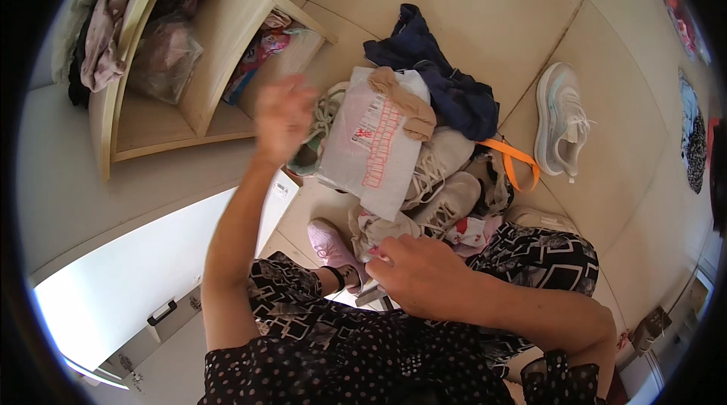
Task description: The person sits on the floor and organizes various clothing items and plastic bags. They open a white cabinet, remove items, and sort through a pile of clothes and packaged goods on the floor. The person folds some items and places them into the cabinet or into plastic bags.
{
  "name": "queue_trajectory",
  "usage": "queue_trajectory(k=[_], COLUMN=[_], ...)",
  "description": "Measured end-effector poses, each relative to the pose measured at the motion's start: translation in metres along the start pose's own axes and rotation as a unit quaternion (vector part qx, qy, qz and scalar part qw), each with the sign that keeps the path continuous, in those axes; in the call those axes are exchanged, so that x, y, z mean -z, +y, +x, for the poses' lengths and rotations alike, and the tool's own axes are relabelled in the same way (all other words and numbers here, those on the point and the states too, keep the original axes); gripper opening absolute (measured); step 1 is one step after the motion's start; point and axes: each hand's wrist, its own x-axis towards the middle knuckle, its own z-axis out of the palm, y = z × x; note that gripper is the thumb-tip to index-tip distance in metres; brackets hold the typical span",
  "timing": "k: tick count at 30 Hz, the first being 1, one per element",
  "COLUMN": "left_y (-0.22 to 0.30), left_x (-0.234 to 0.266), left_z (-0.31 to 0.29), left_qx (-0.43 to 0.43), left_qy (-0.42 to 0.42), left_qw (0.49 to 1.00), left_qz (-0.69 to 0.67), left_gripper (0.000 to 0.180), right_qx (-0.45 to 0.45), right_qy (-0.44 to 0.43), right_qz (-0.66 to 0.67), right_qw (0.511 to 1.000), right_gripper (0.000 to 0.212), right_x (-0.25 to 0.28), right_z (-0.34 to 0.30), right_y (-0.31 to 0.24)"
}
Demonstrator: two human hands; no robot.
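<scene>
My left hand [284, 117] is raised beside the pile, between the shelf unit and a green shoe [305, 157]; motion smears its fingers. Low in front of me, my right hand [422, 275] is closed, with a bit of pink at its fingertips that is too small to name. Just beyond that hand lies a crumpled beige cloth [367, 228]. A flat white plastic package [371, 140] with red marks tops the pile, a tan sock-like piece [405, 106] across it. Beige lace-up shoes [448, 204] stick out from under it, and a navy garment [439, 76] lies behind.
At left stands a light wooden shelf unit [193, 113] holding a clear plastic bag [163, 57] and cloths. A pale sneaker [562, 119] is on the tiled floor at right. An orange strap [515, 163] lies by the pile. My foot wears a pink shoe [333, 252].
</scene>
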Motion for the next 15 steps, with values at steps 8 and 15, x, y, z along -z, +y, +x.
queue_trajectory(k=[8, 15], left_y=[-0.039, 0.051], left_x=[-0.143, -0.073], left_z=[0.004, 0.027], left_qx=[-0.072, 0.392], left_qy=[-0.204, -0.096], left_qw=[0.902, 0.794], left_qz=[0.375, -0.454], left_gripper=[0.030, 0.010], right_qx=[0.026, -0.047], right_qy=[-0.022, 0.039], right_qz=[-0.049, -0.131], right_qw=[0.998, 0.989], right_gripper=[0.019, 0.013], right_x=[0.010, 0.032], right_z=[-0.018, -0.016], right_y=[0.007, 0.019])
